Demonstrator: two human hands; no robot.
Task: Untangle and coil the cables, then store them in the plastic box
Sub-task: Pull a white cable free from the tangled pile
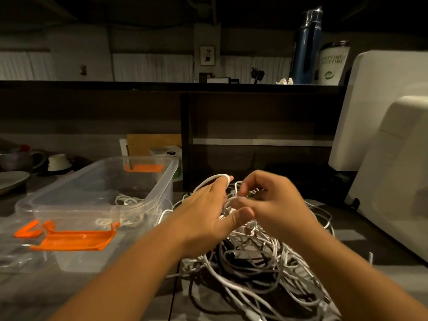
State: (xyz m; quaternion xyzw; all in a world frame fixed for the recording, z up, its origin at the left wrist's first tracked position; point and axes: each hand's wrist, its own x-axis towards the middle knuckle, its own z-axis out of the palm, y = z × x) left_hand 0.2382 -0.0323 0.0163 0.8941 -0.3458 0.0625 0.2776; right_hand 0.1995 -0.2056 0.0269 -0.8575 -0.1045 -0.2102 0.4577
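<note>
A tangled heap of white and grey cables [252,262] lies on the table in front of me. My left hand [206,212] holds a white cable loop [217,177] wrapped over its fingers, thumb pressed on the strands. My right hand [273,200] pinches a white strand just right of it, above the heap. To the left stands the clear plastic box [148,198] with orange latches, a coiled white cable [126,200] inside it.
The box's clear lid with an orange latch [74,239] lies at the front left. Cups and a plate [11,179] sit far left. White rounded objects [391,177] stand at the right. A dark shelf unit [254,117] rises behind the heap.
</note>
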